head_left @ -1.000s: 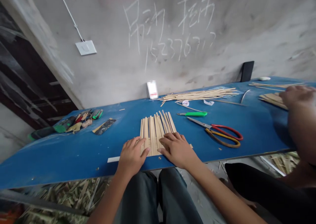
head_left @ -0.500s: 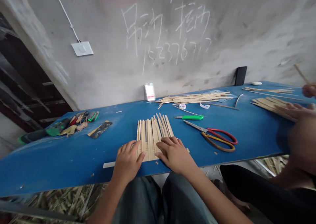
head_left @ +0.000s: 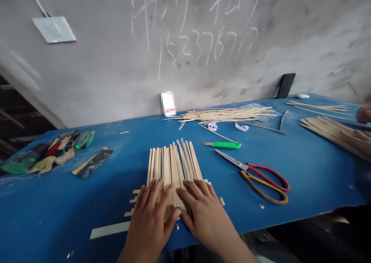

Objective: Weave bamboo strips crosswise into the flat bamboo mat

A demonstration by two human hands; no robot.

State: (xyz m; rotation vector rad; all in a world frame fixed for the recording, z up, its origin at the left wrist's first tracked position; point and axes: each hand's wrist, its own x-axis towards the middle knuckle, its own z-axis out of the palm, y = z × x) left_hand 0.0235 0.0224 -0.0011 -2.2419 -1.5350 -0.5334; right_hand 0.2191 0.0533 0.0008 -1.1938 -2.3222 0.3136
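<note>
My left hand (head_left: 150, 220) and my right hand (head_left: 203, 214) lie side by side, fingers spread, on the near end of a mat of woven bamboo strips (head_left: 174, 164). Its long strips fan away from me, and short cross strips stick out at its left side. Both hands press flat on the mat and grip nothing. A pale loose strip (head_left: 109, 230) lies just left of my left hand on the blue table (head_left: 72, 212). The hands hide the mat's near edge.
Red-handled scissors (head_left: 252, 181) and a green utility knife (head_left: 226, 145) lie to the right of the mat. A pile of bamboo strips (head_left: 226, 115) lies behind them. A co-worker's hands (head_left: 359, 137) work on a strip bundle (head_left: 324, 133) at the far right. Assorted tools (head_left: 37, 154) lie at the left.
My view has tilted down and closer to the mat. My hands have slid together further onto it, fingers spread. The co-worker's hands have moved right, towards the frame edge.
</note>
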